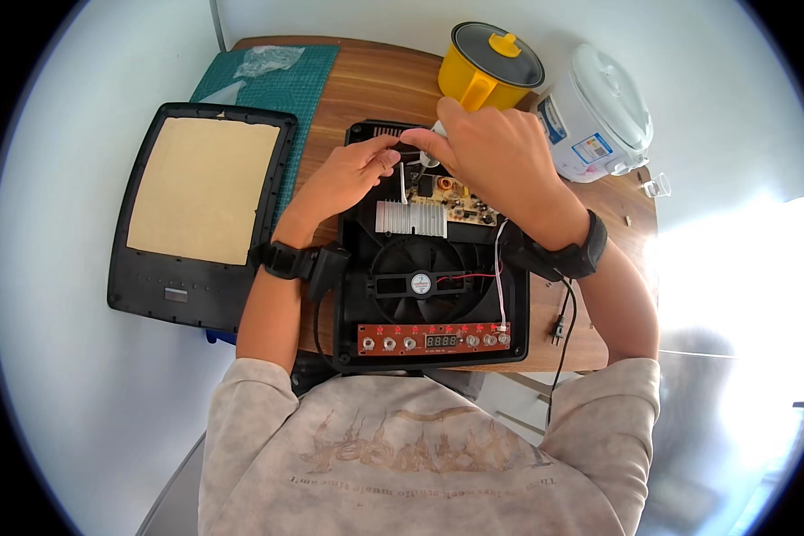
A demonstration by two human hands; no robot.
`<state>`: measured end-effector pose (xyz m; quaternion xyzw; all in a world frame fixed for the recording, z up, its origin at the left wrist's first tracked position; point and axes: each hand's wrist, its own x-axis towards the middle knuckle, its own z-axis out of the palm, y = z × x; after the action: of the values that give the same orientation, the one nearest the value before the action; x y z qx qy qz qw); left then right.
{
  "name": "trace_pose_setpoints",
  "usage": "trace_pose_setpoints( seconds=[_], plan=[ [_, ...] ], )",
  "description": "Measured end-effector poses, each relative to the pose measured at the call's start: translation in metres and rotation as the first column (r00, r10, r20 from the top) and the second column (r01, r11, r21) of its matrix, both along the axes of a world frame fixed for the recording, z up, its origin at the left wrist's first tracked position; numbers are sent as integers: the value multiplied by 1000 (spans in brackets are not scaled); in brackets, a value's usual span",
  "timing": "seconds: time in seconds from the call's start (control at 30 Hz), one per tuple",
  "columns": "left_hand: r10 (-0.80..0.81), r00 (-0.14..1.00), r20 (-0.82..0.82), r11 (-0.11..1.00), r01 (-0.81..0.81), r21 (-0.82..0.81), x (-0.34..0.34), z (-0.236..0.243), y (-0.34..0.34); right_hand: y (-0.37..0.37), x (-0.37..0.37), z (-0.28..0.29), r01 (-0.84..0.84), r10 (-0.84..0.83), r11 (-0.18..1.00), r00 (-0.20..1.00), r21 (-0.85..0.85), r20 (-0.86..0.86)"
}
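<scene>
An opened induction cooker base point(357, 268) lies in front of me, its black housing showing a circuit board point(464, 207), a silver heat sink point(411, 219) and a fan point(420, 304). Over the board's far end, my right hand point(500, 152) is closed around a screwdriver point(428, 160) with a pale handle, tip pointing down. My left hand point(353, 177) hovers at the far left of the housing, thumb and fingers drawn together beside the screwdriver. What they pinch, if anything, is too small to tell. A white wire point(403, 183) stands up near those fingertips.
The cooker's black top cover point(201, 192) lies at left, partly on a green cutting mat point(308, 80). A yellow pot point(473, 76) and a white rice cooker point(603, 116) stand at the back. A black plug point(557, 330) hangs near the table's right front. A red control board point(433, 340) lines the housing's near edge.
</scene>
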<state>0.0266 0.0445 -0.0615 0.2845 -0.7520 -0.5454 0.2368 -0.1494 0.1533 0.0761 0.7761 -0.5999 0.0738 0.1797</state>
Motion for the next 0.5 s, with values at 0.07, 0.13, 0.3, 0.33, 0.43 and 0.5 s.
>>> trace_pose_setpoints(
  seconds=[0.07, 0.13, 0.3, 0.33, 0.43, 0.5],
  plan=[
    [15, 1000, 12, 1000, -15, -13, 1, 3, 2, 4, 0, -2, -6, 3, 999, 997, 32, 82],
    [21, 1000, 20, 1000, -21, -8, 1, 5, 3, 10, -3, -10, -28, 14, 997, 982, 73, 189],
    [31, 999, 33, 999, -32, 22, 1, 7, 4, 30, -8, -3, -41, -7, 994, 897, 98, 441],
    [32, 999, 34, 999, -33, 23, 1, 7, 4, 33, -11, -3, -44, 3, 996, 879, 74, 477],
    [33, 999, 38, 999, -34, 33, -1, 7, 3, 31, -23, -8, -79, 34, 995, 831, 57, 556],
    [29, 999, 41, 998, -31, 50, -1, 5, 1, 31, -28, -13, -37, -20, 996, 810, 85, 586]
  ],
)
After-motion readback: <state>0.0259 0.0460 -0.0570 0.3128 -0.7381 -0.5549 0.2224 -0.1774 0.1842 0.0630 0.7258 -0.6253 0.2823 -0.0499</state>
